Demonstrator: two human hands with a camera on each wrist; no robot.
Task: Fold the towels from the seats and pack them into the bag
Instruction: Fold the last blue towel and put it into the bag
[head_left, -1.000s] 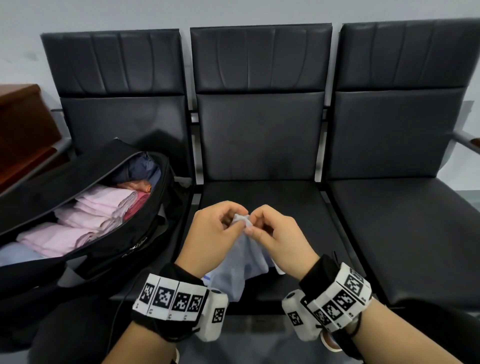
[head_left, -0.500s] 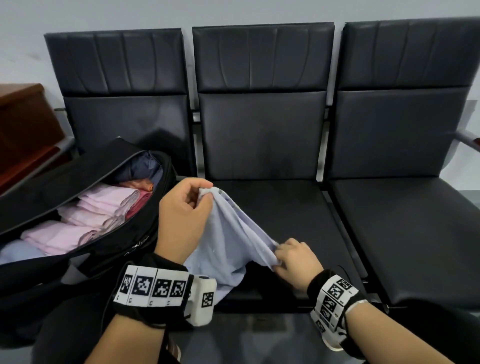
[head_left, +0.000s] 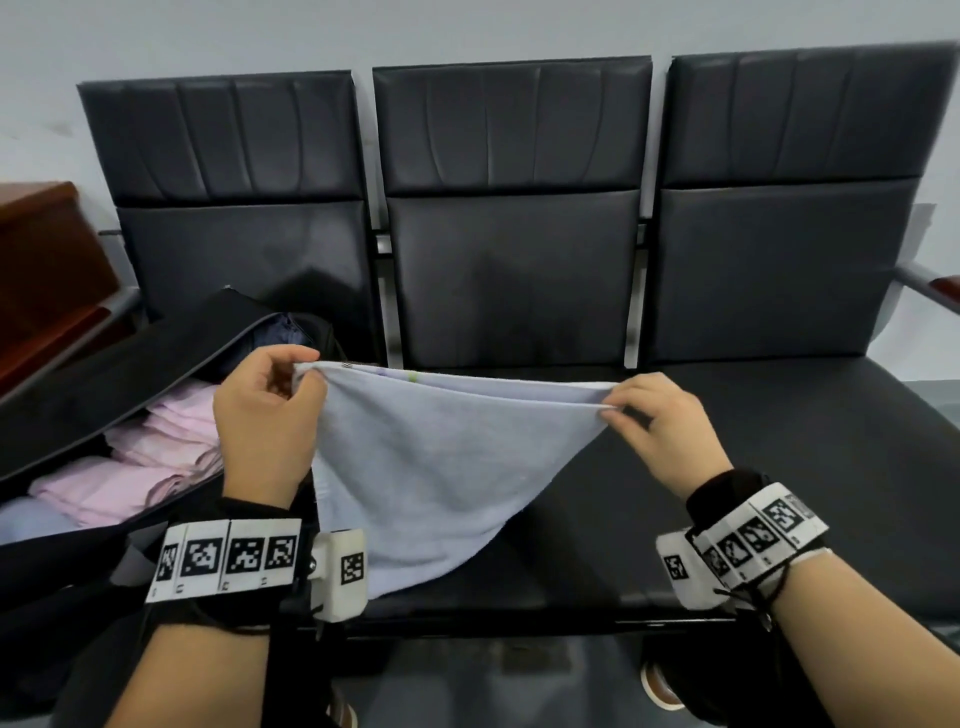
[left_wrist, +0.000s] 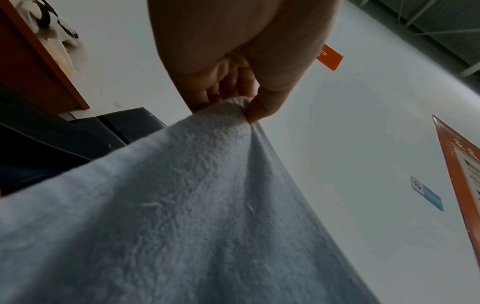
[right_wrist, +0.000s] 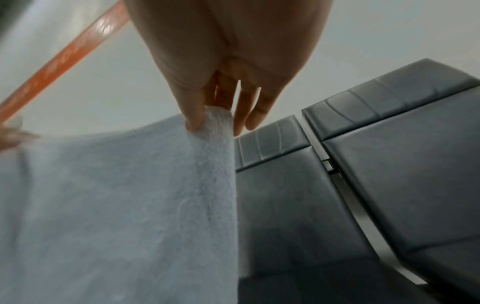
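Note:
A pale blue towel hangs stretched between both hands above the middle seat. My left hand pinches its left top corner, thumb against fingers, as the left wrist view shows on the towel. My right hand pinches the right top corner; the right wrist view shows the thumb and fingers on the towel. The towel's top edge looks doubled, and its lower part sags to a point on the seat front. An open black bag lies on the left seat, holding folded pink towels.
Three black padded seats stand in a row against a grey wall; the right seat is bare. A brown wooden cabinet stands left of the bag. A metal armrest sticks out at the far right.
The hands, which met at one towel corner a second ago, have drawn apart sideways. The towel is now spread wide and taut between them, lifted higher over the middle seat.

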